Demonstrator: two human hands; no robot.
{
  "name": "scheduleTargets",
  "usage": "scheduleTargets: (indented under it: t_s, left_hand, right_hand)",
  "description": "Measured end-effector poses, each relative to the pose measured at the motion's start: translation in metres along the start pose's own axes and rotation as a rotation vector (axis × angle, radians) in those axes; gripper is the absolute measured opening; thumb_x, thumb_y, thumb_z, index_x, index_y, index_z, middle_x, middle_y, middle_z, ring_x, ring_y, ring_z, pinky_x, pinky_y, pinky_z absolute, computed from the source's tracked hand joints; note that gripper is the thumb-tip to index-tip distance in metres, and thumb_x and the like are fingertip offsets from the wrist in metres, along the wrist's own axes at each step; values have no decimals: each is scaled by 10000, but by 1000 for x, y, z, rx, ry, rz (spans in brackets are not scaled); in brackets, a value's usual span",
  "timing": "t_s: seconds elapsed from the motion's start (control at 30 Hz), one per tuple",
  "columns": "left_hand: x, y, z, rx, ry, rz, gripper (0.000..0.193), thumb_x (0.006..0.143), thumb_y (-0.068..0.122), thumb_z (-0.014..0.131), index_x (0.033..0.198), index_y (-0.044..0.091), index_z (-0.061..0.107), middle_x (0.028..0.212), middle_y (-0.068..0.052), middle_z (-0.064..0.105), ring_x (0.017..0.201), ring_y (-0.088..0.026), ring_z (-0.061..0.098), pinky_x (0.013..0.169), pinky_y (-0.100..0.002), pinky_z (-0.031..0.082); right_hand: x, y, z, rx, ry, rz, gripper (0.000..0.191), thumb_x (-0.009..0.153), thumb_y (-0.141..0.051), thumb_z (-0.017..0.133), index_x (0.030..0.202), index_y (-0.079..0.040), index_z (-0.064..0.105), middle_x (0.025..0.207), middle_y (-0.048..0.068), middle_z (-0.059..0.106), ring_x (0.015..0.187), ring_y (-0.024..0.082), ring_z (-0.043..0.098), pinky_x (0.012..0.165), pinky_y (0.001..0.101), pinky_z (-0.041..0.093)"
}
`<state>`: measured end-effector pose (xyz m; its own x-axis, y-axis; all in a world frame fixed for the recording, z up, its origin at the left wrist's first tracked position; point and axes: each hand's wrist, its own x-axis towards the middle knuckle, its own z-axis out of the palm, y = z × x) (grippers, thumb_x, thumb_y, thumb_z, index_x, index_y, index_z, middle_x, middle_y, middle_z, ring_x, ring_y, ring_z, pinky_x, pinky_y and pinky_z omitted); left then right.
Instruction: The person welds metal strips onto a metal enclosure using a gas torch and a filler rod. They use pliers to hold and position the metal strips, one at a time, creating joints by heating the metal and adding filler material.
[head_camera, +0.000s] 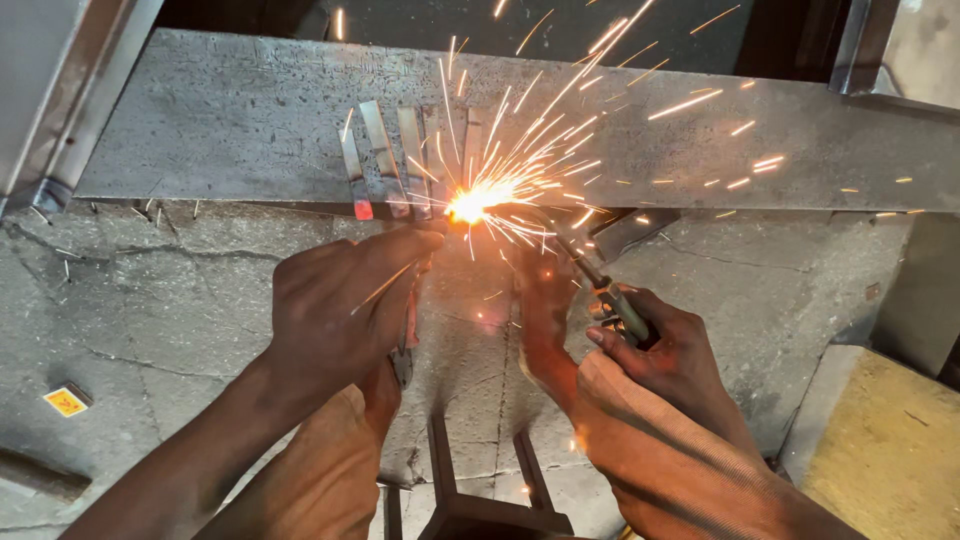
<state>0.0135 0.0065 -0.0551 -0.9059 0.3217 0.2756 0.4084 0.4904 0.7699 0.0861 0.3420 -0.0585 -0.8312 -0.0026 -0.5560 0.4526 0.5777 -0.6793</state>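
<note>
Welding in hand: right hand (660, 345) closed around grey-handled electrode holder (622, 310), arc sparking at thin upright steel strips (385, 160) on flat grey steel plate (250, 120); left hand (340, 300) clenched on pliers (403, 362), steadying. Next calls for steady rod feed.

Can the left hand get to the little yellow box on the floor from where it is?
Probably yes. The little yellow box lies on bare cracked floor, out to the side of the left hand, with nothing between them. But that hand seems to be gripping pliers by the sparks.
</note>
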Motion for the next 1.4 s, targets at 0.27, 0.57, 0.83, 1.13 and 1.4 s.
scheduleTargets:
  t_s: [0.27,0.57,0.83,1.13,1.4]
  left_hand:
    - [-2,-5,4,14,37,-2,209,931,5,762,1132,37,710,1125,-88,759,863,-211,754,721,-331,558]
    - [-7,-12,14,69,192,46,165,933,-31,793,1084,-3,733,1075,-90,768,707,-166,697,599,-324,519]
    - [-8,-14,15,143,193,105,161,885,-59,828,1006,-6,736,997,-105,774,615,-145,648,526,-314,465]
    - [-15,-8,16,-138,274,-193,132,1017,-21,754,1132,12,698,1078,-93,776,864,-156,790,733,-238,622]
    - [-31,-5,-21,67,105,133,197,939,13,753,1121,60,693,1059,-81,773,916,-192,769,783,-321,604]
  right_hand:
    - [-1,5,0,-51,11,91,469,811,-160,832,1245,-44,699,865,19,716,754,61,610,664,251,542]
    - [-1,15,4,44,18,21,451,825,-119,825,1240,-4,688,967,40,735,833,69,640,729,256,564]
    - [-2,8,3,-44,20,98,402,830,-111,838,1198,-2,720,876,65,729,762,83,608,665,269,543]
    - [-2,16,3,27,18,37,412,825,-99,821,1210,1,712,997,47,752,820,60,631,704,241,556]
    - [-7,40,10,-66,229,-244,400,824,-104,850,1188,-11,713,965,34,753,804,42,659,708,210,559]
